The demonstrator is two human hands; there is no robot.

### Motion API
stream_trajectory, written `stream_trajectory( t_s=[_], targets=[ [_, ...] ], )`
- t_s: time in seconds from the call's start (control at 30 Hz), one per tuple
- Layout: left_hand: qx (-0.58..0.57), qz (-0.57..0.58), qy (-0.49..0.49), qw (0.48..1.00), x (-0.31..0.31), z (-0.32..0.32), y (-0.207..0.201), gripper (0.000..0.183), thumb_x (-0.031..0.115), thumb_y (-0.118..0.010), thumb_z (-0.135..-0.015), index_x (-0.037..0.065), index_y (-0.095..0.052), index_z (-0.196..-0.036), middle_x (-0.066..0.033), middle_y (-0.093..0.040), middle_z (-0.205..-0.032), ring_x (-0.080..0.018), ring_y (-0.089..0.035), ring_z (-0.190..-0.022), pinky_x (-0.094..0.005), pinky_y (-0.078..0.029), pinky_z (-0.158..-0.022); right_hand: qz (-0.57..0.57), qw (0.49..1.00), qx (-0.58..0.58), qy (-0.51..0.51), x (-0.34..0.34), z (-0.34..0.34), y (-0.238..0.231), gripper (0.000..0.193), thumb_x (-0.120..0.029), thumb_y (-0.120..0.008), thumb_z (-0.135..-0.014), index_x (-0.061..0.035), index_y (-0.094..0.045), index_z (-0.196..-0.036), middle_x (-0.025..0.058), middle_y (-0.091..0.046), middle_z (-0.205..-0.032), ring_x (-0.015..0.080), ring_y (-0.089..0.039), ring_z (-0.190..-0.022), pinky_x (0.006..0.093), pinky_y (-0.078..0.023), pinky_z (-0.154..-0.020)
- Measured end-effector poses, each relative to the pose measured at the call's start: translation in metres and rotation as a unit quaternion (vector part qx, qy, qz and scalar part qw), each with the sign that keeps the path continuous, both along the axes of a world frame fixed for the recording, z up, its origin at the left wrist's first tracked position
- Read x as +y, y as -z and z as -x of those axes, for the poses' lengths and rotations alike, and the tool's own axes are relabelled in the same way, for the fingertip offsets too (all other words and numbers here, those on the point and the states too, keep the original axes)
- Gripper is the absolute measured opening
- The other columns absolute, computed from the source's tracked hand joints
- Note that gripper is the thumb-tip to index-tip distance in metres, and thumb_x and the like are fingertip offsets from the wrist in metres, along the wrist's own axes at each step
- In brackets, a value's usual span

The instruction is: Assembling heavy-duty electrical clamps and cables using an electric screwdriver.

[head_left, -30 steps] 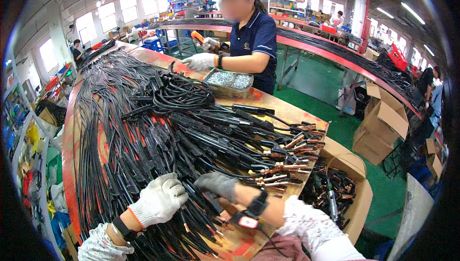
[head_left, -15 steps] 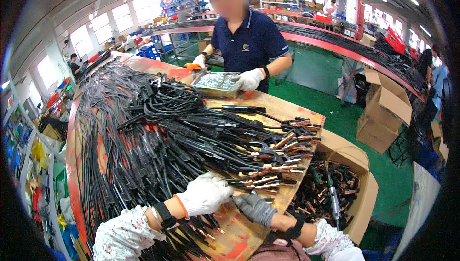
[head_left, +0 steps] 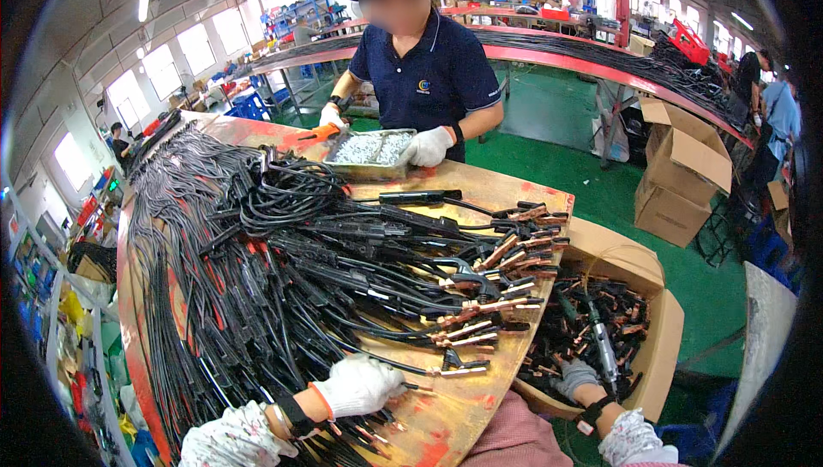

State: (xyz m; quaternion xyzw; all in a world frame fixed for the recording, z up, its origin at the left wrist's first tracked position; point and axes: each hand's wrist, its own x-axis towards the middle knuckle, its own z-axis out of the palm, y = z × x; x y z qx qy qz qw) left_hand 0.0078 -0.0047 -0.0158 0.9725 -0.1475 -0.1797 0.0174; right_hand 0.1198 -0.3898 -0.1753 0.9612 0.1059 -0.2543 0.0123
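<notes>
My left hand [head_left: 364, 386], in a white glove, is closed around a black cable near the table's front edge. The cable's bare copper end [head_left: 417, 388] sticks out to the right of the fist. My right hand [head_left: 576, 379], in a grey glove, is down in an open cardboard box [head_left: 664, 330] among loose black and copper clamp parts [head_left: 549, 343]. Its fingertips are partly lost among these parts, so their grip does not show. A silver and green handheld power driver [head_left: 603, 351] hangs upright beside that hand. Several cables with copper-jawed clamps [head_left: 467, 371] lie beyond my left hand.
A thick spread of black cables [head_left: 249, 296] covers much of the wooden table [head_left: 480, 394]. Across it a co-worker in a dark blue shirt [head_left: 424, 77] holds a metal tray [head_left: 373, 171] of small silvery parts. Stacked cardboard boxes [head_left: 681, 171] stand on the green floor.
My right hand has left the spot beside my left hand and moved right, down into the box. My left hand has shifted slightly down, a cable end now showing. The head view has shifted a little.
</notes>
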Motion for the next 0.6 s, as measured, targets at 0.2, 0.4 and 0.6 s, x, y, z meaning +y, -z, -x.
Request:
stream_trajectory(
  t_s=[0.2, 0.4, 0.6],
  targets=[
    [-0.002, 0.051, 0.022, 0.998, 0.003, -0.006, 0.011, 0.024, 0.033, -0.051, -0.086, 0.010, -0.061, -0.086, -0.0121, -0.061, -0.071, -0.0323, -0.062, -0.067, -0.0436, -0.048, -0.059, 0.028, 0.991, 0.073, -0.104, -0.009, -0.013, 0.011, 0.076, -0.055, -0.059, -0.075, -0.0126, -0.041, -0.134, 0.0242, -0.054, -0.115, 0.0353, -0.054, -0.108, 0.0416, -0.045, -0.089],
    [0.052, 0.042, 0.022, 0.998, 0.001, -0.013, -0.007, 0.030, 0.036, -0.050, -0.087, 0.009, -0.063, -0.085, -0.0132, -0.063, -0.075, -0.0337, -0.063, -0.071, -0.0442, -0.050, -0.063, 0.036, 0.969, 0.065, -0.236, -0.026, -0.002, 0.007, 0.053, -0.049, -0.059, -0.076, -0.0118, -0.060, -0.113, 0.0231, -0.053, -0.117, 0.0395, -0.052, -0.109, 0.0446, -0.045, -0.089],
    [-0.018, 0.067, 0.022, 0.997, 0.000, -0.004, -0.014, 0.025, 0.034, -0.053, -0.086, 0.010, -0.059, -0.082, -0.0108, -0.059, -0.066, -0.0311, -0.061, -0.062, -0.0426, -0.048, -0.056, -0.164, 0.982, -0.081, 0.039, -0.005, -0.022, -0.027, 0.026, -0.028, -0.057, -0.083, -0.0045, -0.063, -0.089, 0.0193, -0.064, -0.087, 0.0355, -0.062, -0.082, 0.0419, -0.048, -0.069]
  ],
)
